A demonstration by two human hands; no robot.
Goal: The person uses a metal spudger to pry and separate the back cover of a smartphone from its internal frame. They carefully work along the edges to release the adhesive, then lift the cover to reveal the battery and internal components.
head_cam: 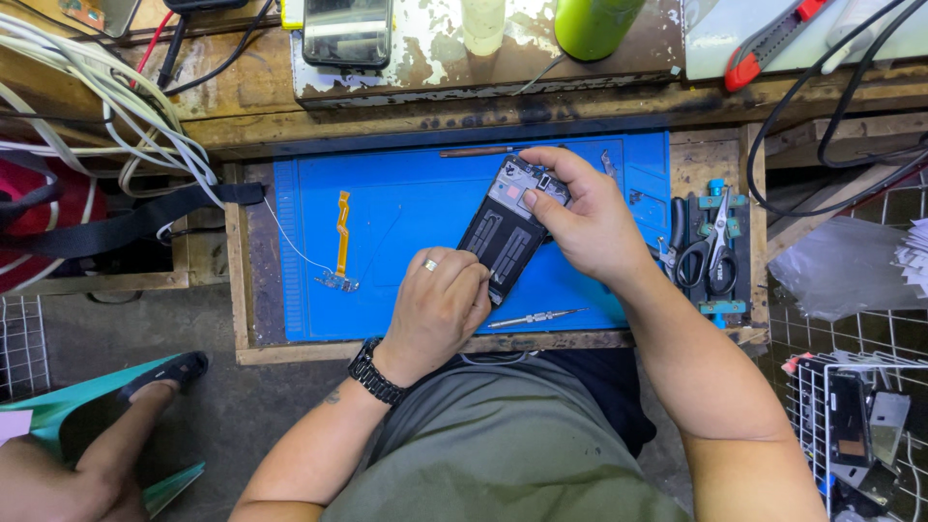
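Head view: over the blue mat (387, 193) on my scarred wooden table (251, 106), my right hand (590, 217) grips the opened phone (503, 237) by its top end while my left hand (440, 304) pinches at its lower edge (fingertips hidden). Scissors (710, 256) lie right of the mat.

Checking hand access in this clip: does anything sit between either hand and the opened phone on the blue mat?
Nothing visible does. The right hand already grips the opened phone at its upper end, and the left hand rests its fingertips on the lower part. The screwdriver lies apart on the blue mat.
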